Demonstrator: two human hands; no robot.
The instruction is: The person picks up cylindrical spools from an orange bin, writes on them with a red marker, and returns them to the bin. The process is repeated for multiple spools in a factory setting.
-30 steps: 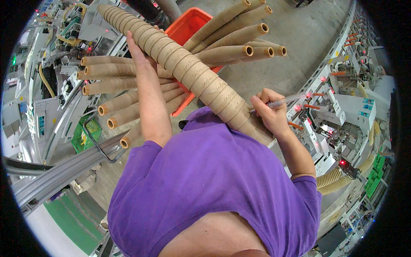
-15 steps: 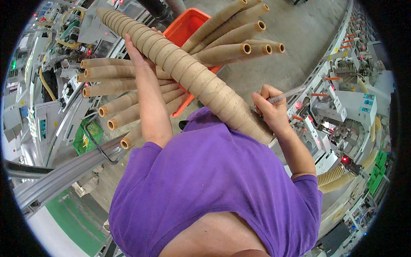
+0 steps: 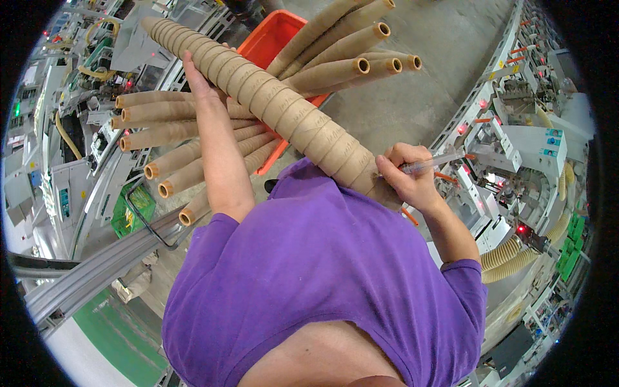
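A long stack of nested brown paper cups or sleeves (image 3: 284, 106) runs slantwise before my chest, from the upper left down to the right. My left hand (image 3: 201, 80) supports its upper part, with the palm on the near side and fingertips showing beyond the far side. In my right hand (image 3: 409, 173) is a clear-barrelled pen (image 3: 433, 162), pinched between thumb and fingers. The pen's point is at the surface of the stack's lower right end, though the fingers partly cover the tip. Dark script marks repeat along the stack.
Beneath the stack is an orange bin (image 3: 274, 32), with several more brown stacks (image 3: 335, 76) fanning out to both sides. Machines (image 3: 516, 151) line the right, and others stand at the left. A metal rail (image 3: 103, 264) and green crate (image 3: 132, 209) are at lower left.
The lower end of the stack has shifted slightly left and up. My right hand has moved a little downward with the pen; my left hand keeps its hold.
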